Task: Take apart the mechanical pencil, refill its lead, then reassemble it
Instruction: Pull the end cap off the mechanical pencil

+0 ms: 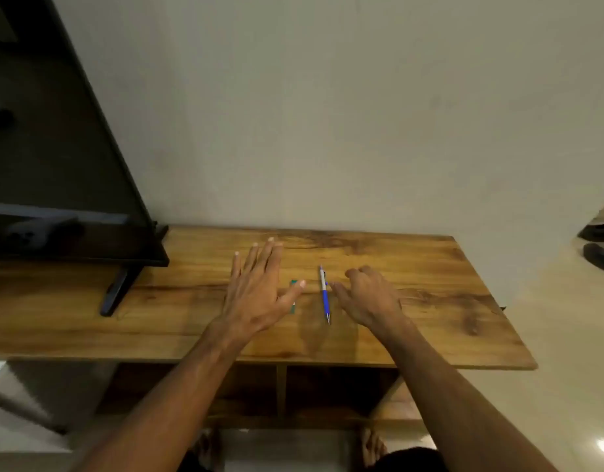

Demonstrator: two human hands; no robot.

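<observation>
I count one mechanical pencil on the wooden table, whole, between my two hands: my left hand at its nine o'clock, my right hand at its three o'clock. One small teal case shows, half hidden under my left thumb. One dark television stands at ten o'clock.
</observation>
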